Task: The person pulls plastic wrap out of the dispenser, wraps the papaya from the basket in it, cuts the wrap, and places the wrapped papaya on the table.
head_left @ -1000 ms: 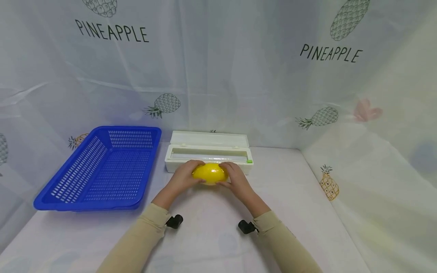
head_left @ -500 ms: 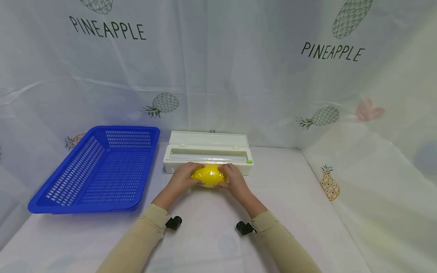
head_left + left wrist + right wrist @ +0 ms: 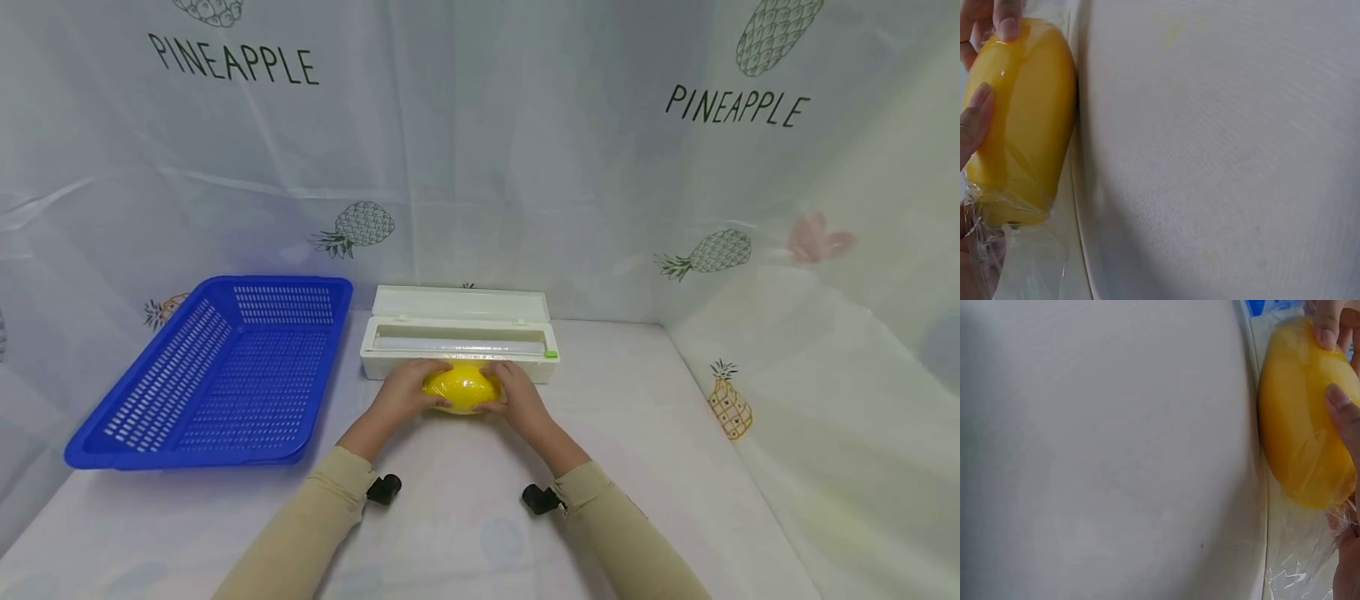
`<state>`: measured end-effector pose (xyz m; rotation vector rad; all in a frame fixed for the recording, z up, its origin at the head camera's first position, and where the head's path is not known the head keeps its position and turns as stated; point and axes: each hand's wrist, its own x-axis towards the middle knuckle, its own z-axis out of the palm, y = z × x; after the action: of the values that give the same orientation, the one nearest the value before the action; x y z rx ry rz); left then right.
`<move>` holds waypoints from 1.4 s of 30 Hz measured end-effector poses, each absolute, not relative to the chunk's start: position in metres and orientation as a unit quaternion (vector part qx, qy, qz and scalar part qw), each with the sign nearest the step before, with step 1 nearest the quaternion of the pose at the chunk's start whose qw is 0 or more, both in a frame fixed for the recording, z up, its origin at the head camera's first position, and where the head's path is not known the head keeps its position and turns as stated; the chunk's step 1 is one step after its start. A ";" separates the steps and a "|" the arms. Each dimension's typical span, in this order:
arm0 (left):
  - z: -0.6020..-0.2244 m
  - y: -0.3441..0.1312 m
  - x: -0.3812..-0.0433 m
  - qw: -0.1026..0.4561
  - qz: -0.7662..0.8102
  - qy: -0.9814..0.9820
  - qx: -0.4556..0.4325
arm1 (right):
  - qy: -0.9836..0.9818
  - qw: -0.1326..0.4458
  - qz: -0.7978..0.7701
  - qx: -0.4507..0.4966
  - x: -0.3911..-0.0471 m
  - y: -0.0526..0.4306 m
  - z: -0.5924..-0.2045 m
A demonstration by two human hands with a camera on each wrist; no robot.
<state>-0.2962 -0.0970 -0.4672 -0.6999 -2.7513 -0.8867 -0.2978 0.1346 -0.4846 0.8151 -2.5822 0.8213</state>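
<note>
A smooth yellow mango, wrapped at least partly in clear cling film, sits at the centre of the head view. My left hand grips its left end, thumb on the near side and fingers beyond. From the right, my right hand holds the other end the same way. Loose film bunches at the mango's end in the left wrist view, by the fingers. Just behind stands a white cling film dispenser, its lid raised and a roll inside. The mango hides part of its front.
To the left, a blue plastic basket with slotted walls rests on the white-covered table. A green slider sits at the dispenser's right end. Pineapple-printed cloth hangs behind and to the sides.
The mango and both hands have come very slightly toward me, off the dispenser's front edge. Both hands keep their grip on it. The head view has shifted a little.
</note>
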 end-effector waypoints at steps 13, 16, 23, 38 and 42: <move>-0.462 -0.092 -0.289 0.069 -0.295 -0.939 -0.165 | -0.914 0.094 0.291 0.265 -0.296 0.133 -0.473; -0.462 -0.092 -0.287 0.069 -0.283 -0.946 -0.144 | -0.915 0.079 0.295 0.262 -0.296 0.132 -0.471; -0.456 -0.088 -0.284 0.072 -0.236 -0.957 -0.154 | -0.914 0.068 0.314 0.248 -0.294 0.132 -0.471; -0.441 -0.080 -0.280 0.048 -0.183 -0.971 -0.144 | -0.895 0.081 0.361 0.250 -0.287 0.146 -0.459; -0.439 -0.079 -0.279 0.033 -0.182 -0.973 -0.136 | -0.887 0.117 0.397 0.203 -0.291 0.163 -0.456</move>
<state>-0.2795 -0.0794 -0.4393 -0.4192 -2.9957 -0.5599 -0.2913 0.1631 -0.4559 0.5947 -2.5979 1.1620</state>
